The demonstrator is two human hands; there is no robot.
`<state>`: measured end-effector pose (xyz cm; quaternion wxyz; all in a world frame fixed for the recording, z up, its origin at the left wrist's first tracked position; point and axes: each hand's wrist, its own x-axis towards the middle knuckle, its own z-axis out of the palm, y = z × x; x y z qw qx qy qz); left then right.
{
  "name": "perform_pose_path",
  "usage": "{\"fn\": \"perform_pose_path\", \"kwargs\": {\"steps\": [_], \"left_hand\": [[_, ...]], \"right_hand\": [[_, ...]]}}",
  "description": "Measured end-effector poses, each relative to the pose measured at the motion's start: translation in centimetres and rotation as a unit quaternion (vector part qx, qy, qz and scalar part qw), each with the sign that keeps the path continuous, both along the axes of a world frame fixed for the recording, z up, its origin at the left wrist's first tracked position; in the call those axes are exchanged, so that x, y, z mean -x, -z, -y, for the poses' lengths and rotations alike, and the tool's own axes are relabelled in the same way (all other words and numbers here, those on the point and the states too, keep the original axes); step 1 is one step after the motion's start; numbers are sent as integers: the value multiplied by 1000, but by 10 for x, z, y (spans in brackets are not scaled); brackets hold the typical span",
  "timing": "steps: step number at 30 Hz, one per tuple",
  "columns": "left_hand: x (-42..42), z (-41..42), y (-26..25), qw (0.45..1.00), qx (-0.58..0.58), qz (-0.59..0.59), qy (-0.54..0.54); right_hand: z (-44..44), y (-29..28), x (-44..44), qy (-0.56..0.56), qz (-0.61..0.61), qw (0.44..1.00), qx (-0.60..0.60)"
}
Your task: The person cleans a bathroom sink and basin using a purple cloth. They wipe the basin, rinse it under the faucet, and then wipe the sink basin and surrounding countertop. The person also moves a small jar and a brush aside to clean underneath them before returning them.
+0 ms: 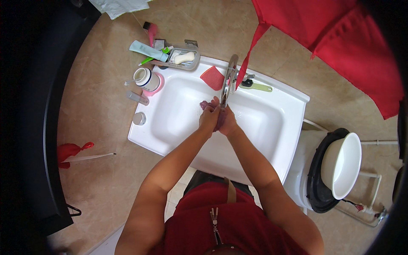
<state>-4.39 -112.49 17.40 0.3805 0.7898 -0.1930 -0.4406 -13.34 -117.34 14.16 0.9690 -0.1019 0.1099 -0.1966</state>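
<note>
Both hands are together over the white ceramic washbasin (178,108), right under the spout of the chrome faucet (227,84). A wet-looking purple cloth (220,121) is bunched between them. My left hand (207,119) pinches it from the left, thumb on top. Against its other side, my right hand (230,122) cups the cloth, its fingers partly hidden by the spout and the left hand. One end of the cloth pokes out beyond the left fingers. Whether water is running cannot be made out clearly.
A red scouring pad (212,78) and a green-handled brush (259,86) flank the faucet. A soap box (191,65), a tube (148,50) and a jar (146,79) crowd the left rim. Red fabric (350,47) hangs at upper right; a white basin (346,165) tops a lidded bucket.
</note>
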Motion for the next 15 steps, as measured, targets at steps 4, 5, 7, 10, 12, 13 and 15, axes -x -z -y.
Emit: {"fn": "perform_pose_path", "kwargs": {"steps": [4, 5, 7, 10, 12, 13, 15], "left_hand": [[18, -13, -8, 997, 11, 46, 60], [16, -12, -9, 993, 18, 92, 68], [4, -7, -7, 978, 41, 189, 75], [-19, 0, 9, 981, 93, 170, -13], [-36, -2, 23, 983, 132, 120, -47], [-43, -4, 30, 981, 159, 98, -50], [-57, -11, 39, 983, 166, 69, -46]], "right_hand": [[6, -2, 9, 11, -13, 998, -67], [4, -1, 9, 22, -49, 996, -72], [1, 3, 6, 12, -105, 993, -43], [3, 5, 4, -56, -115, 991, 27], [7, 4, 6, -4, -257, 960, 111], [9, 3, 7, 15, -327, 933, 149], [16, -3, 12, 52, -325, 928, 176]]}}
